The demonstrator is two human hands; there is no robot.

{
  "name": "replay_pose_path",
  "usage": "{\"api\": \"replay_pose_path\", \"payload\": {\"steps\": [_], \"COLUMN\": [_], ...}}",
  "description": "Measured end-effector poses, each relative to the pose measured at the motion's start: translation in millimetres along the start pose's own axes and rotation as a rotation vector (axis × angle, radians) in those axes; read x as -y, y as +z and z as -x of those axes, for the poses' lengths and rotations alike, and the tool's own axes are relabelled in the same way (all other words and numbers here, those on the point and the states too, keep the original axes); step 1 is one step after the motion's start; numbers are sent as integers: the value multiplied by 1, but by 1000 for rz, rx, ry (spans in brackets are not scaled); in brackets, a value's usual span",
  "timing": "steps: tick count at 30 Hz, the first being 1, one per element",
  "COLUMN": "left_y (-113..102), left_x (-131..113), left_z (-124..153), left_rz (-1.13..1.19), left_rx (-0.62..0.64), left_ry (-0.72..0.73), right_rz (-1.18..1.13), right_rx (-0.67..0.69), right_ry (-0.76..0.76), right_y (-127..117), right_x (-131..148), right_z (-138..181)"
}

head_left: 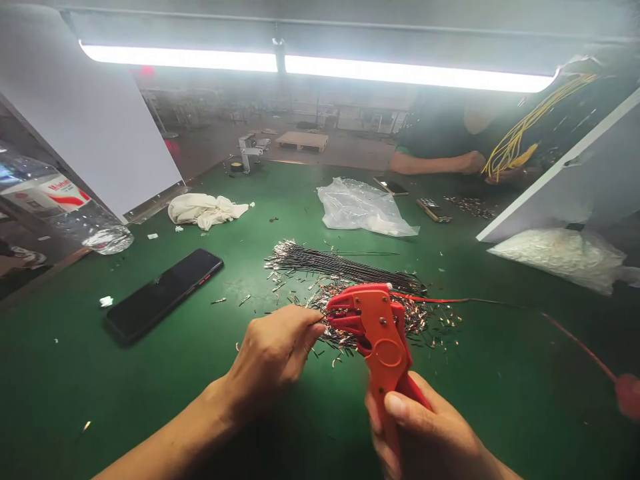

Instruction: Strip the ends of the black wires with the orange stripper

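Observation:
My right hand (425,433) grips the handles of an orange wire stripper (375,333), whose jaws point left. My left hand (275,353) is closed in a pinch at the jaws, its fingertips holding a thin wire I can barely make out. Just beyond both hands lies a pile of short stripped wire ends (395,317) and, behind it, a bundle of thin dark wires (340,263) on the green table (75,373). A red cord (500,307) runs from the stripper off to the right.
A black phone (163,293) lies to the left, with a white cloth (203,210) and a plastic bottle (60,210) beyond it. A clear plastic bag (363,207) sits mid-table. Across the table a person's arm (435,162) holds yellow wires (520,137). A bag of white parts (565,257) lies right.

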State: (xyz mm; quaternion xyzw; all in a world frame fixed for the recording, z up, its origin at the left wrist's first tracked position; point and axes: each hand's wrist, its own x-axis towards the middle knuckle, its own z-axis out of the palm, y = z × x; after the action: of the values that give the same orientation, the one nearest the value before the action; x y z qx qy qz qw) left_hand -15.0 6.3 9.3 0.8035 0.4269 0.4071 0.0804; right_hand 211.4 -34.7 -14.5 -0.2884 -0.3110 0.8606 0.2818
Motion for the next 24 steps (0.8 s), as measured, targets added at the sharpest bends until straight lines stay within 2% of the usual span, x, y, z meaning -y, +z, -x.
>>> {"api": "replay_pose_path", "payload": {"steps": [3,5,9,13,20,24], "left_y": [1,0,-3,-5,-3,-4], "left_x": [0,2,4,1,-3,-4], "left_z": [3,3,1,-1,0,1], "left_rz": [-66,-123,-186,-197,-153,-149], "left_rx": [-71,-134,-213,-271,-293,-288], "left_ry": [6,35,63,52,94,113], "right_rz": [-118,-183,-215,-152,-65,-17], "right_rx": [124,161,173,210,159,168], "right_ry": [-18,-25,-43,-62,1,-37], "right_y": [-3,-4,-4,-5,-3,-5], "right_x": [-2,-3,-2,-3,2,0], "right_z": [-4,-6,-6,-6,-3,-5]}}
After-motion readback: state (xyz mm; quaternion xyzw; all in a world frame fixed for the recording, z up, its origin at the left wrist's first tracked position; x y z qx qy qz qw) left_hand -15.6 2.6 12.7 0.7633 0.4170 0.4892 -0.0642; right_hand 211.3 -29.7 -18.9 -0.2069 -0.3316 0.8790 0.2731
